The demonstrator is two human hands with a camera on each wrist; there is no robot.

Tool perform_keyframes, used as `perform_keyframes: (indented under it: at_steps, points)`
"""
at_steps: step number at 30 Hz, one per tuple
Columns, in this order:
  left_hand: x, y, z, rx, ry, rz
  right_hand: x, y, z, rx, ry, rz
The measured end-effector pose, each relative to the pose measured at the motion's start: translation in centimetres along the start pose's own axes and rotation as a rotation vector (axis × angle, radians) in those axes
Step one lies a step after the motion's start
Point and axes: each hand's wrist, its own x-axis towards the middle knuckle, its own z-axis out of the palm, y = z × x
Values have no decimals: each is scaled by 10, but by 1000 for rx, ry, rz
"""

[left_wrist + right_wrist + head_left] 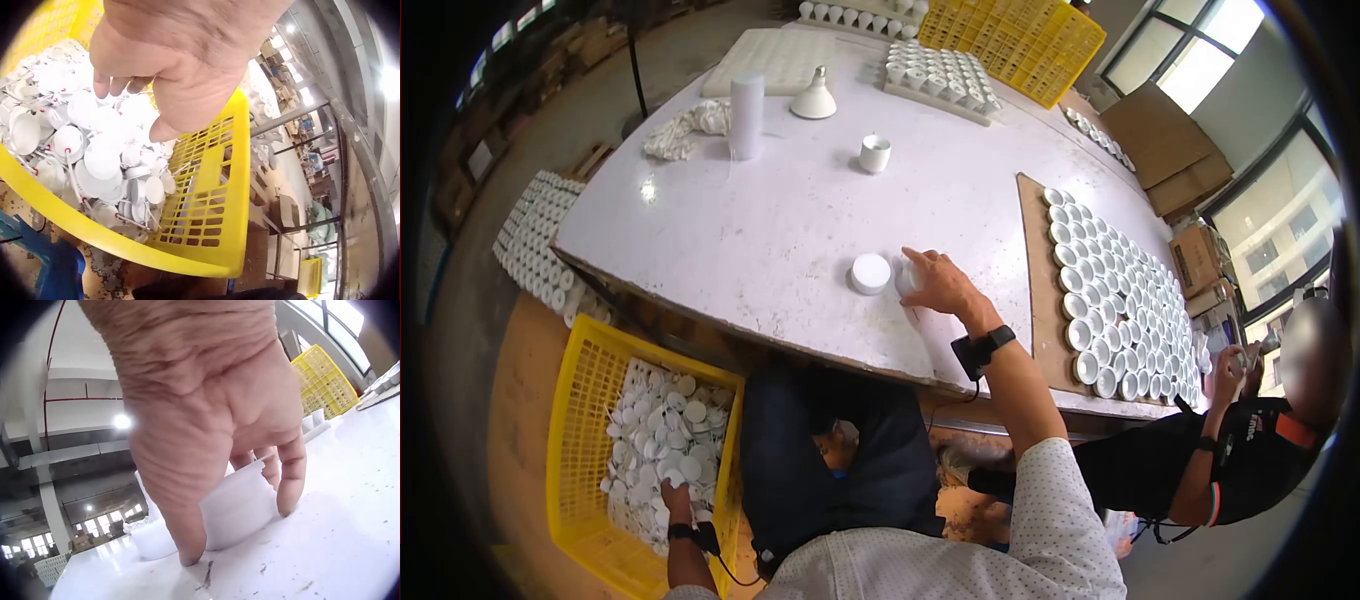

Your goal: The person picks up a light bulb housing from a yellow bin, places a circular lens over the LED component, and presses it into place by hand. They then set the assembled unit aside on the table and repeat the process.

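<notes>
My right hand [940, 283] is low over the white table [800, 220], with thumb and fingers around a white cup-like piece [234, 509]. In the right wrist view the thumb and fingertips come down to the tabletop on either side of it. A white round lamp piece [870, 273] with a flat top stands just left of that hand. Down at the left, my left hand [181, 69] reaches into a yellow basket [212, 250] of white discs [100, 156] with short wires. Its fingers are loosely bent over the discs, the thumb apart from them.
A white cup [875, 153], a cone-shaped bulb [814, 97], a tall white cylinder [747, 115] and a crumpled cloth [685, 131] stand farther back. On the right a brown board [1040, 290] carries rows of white cups. Another person [1240, 450] is at the right edge.
</notes>
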Motion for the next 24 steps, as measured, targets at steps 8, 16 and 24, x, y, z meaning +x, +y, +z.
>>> perform_keyframes:
  at_steps: [8,16,24]
  points:
    - [-27,70,10,-298,-290,-172,18,18,-5,17,-20,-59]
    - [-56,173,-32,-377,-387,-242,21,34,4,39,29,-8]
    - [-42,174,-24,-455,-322,59,-24,4,1,-146,375,60]
